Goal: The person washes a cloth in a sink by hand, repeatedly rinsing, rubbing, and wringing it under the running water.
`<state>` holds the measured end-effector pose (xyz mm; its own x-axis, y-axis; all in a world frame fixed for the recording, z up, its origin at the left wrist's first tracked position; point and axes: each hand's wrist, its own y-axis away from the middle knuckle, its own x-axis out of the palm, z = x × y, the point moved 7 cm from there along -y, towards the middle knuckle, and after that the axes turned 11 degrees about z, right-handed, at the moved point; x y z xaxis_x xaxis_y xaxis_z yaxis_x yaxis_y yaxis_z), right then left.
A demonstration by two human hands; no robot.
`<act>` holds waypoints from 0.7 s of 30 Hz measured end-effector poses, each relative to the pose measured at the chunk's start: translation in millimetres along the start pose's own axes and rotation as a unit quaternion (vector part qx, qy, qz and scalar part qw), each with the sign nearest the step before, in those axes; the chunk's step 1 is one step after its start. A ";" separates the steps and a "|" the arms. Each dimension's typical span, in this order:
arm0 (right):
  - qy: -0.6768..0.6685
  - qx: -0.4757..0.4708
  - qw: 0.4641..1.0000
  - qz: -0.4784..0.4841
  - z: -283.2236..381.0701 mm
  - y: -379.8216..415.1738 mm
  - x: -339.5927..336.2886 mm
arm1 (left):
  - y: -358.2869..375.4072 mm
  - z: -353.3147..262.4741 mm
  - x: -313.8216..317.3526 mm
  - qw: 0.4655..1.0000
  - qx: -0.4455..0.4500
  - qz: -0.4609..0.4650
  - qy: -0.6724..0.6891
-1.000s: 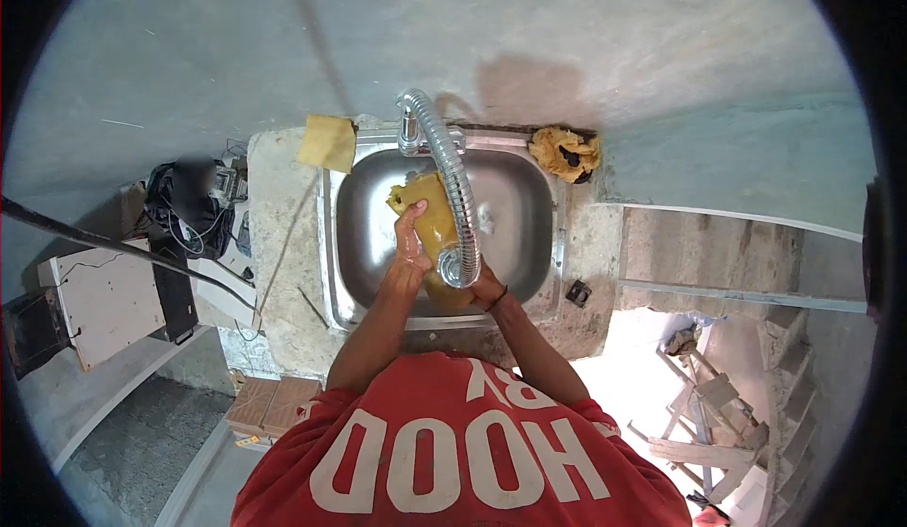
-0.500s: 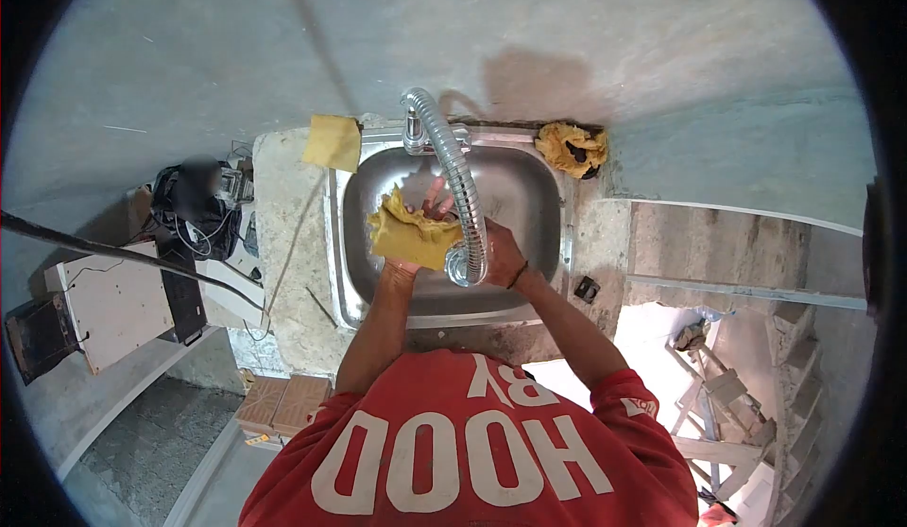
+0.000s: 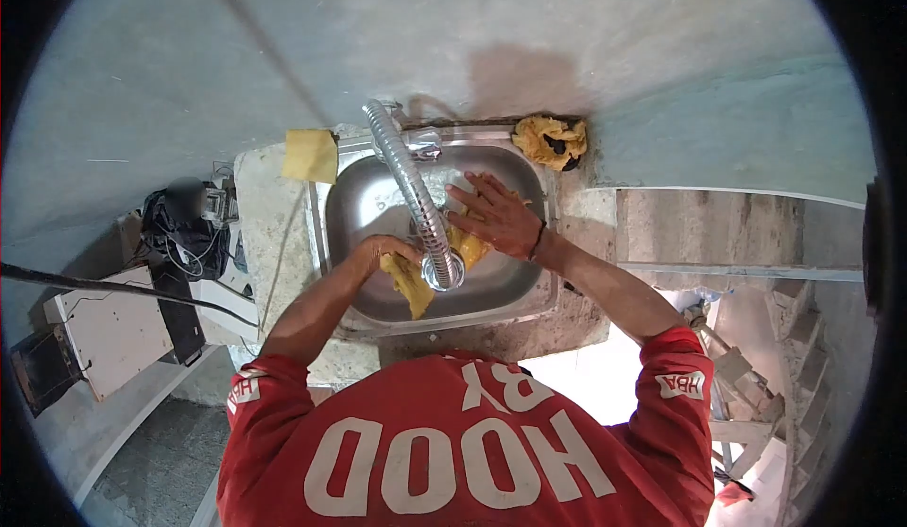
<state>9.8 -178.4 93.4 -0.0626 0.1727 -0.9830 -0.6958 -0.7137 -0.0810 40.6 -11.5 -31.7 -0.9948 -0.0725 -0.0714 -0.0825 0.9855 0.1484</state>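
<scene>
Over the stainless steel sink (image 3: 345, 286), my left hand (image 3: 385, 247) is curled round a wet yellow cloth (image 3: 408, 286), and one end of the cloth hangs toward the front rim. My right hand (image 3: 501, 221) has its fingers stretched out and spread, palm down against more yellow cloth on the other side of the spout. A coiled metal faucet hose (image 3: 408, 172) arches from the back of the sink, and its round head (image 3: 443, 269) comes between my hands, hiding the middle of the cloth.
A flat yellow cloth (image 3: 310, 155) lies on the concrete counter (image 3: 269, 224) at the back left corner. Crumpled yellow cloth with something dark (image 3: 551, 142) sits at the back right. Left of the counter are a black bag (image 3: 175, 229) and a white box-like unit (image 3: 118, 328).
My right hand has come out from behind the faucet head and spread its fingers. My left hand has turned over, and the cloth, held spread before, is now bunched lower.
</scene>
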 end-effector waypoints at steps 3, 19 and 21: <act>-0.028 0.067 0.993 0.092 4.5 -8.5 25.5 | -7.5 58.8 14.4 0.988 -0.079 0.012 -0.131; -0.319 0.238 0.859 0.323 -14.1 29.9 101.1 | -27.0 -85.9 -25.2 0.871 -0.187 0.030 -0.453; -0.380 0.201 0.856 0.287 -2.8 35.7 104.4 | -33.7 -97.9 -31.1 0.851 -0.076 -0.004 -0.519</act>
<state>-19.5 -187.8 -12.6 -0.8184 0.3727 -0.4374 -0.5741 -0.5640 0.5936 68.4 -57.5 62.1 -0.4116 0.1724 -0.8949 -0.1748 0.9488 0.2632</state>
